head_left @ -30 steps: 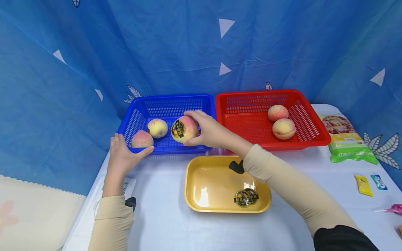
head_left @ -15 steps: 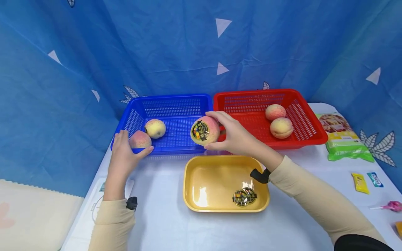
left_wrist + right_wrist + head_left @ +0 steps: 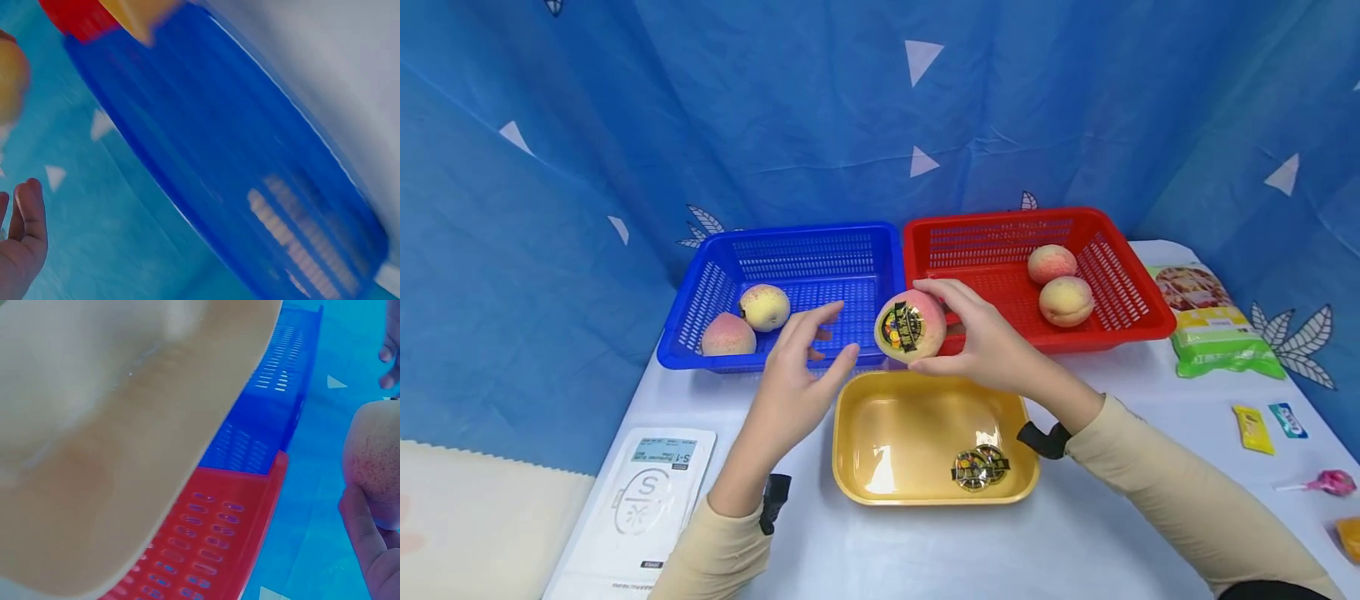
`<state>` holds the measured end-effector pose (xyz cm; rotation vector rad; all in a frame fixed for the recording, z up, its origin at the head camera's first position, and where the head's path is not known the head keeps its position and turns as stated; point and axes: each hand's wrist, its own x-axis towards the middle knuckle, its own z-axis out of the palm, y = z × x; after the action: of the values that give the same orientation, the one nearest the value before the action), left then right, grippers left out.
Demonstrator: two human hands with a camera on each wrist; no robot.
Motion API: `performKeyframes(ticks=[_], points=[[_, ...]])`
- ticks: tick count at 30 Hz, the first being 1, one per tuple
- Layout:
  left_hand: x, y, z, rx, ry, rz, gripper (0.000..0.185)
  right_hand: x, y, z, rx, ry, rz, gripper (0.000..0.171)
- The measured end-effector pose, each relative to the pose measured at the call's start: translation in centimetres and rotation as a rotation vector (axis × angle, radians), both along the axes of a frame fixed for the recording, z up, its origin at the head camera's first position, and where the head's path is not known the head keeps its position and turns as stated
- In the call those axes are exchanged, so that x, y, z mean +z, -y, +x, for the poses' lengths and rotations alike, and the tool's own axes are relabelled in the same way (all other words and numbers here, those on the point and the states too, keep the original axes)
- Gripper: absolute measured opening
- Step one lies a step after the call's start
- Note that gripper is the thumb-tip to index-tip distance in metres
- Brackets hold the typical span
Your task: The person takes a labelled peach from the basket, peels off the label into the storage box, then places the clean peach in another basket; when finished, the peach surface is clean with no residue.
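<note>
Blue backdrop — pink-yellow stickered peach [image 3: 911, 326]

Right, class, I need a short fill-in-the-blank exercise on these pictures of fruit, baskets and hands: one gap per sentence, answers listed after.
1. The right hand holds a peach bearing a round ____.
2. The blue basket contains ____ peaches.
3. Two loose stickers lie in the ____ tray.
4. The left hand holds ____.

Missing words: sticker; two; yellow; nothing
</note>
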<state>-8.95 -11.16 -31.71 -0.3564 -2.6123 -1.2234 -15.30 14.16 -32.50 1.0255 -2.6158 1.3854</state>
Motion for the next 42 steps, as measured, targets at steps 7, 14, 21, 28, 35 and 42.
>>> performKeyframes(ticks=[7, 14, 21, 28, 35, 42], points=[[-0.3, -3.0, -0.1, -0.080, 0.052, 0.062, 0.040, -0.7, -0.5, 0.5, -0.011, -0.044, 0.025, 0.088], [-0.8, -4.1, -0.2, -0.099, 0.064, 0.125, 0.034, -1.1, -0.8, 0.9, -0.020, -0.096, 0.061, 0.087], [-0.7, -4.8, -0.3, -0.108, 0.117, 0.211, 0.029, -1.3, -1.1, 1.0, -0.043, -0.123, 0.080, 0.088], [-0.7, -5.3, -0.6, -0.120, 0.148, 0.241, 0.025, -1.4, -1.5, 1.1, -0.045, -0.172, 0.075, 0.087], [-0.4, -5.6, -0.6, -0.130, 0.139, 0.203, 0.023, -1.0, -1.8, 1.4, -0.040, -0.186, 0.073, 0.087], [-0.1, -6.0, -0.5, -0.156, 0.121, 0.182, 0.022, -1.1, -2.3, 1.8, -0.082, -0.191, 0.098, 0.088]])
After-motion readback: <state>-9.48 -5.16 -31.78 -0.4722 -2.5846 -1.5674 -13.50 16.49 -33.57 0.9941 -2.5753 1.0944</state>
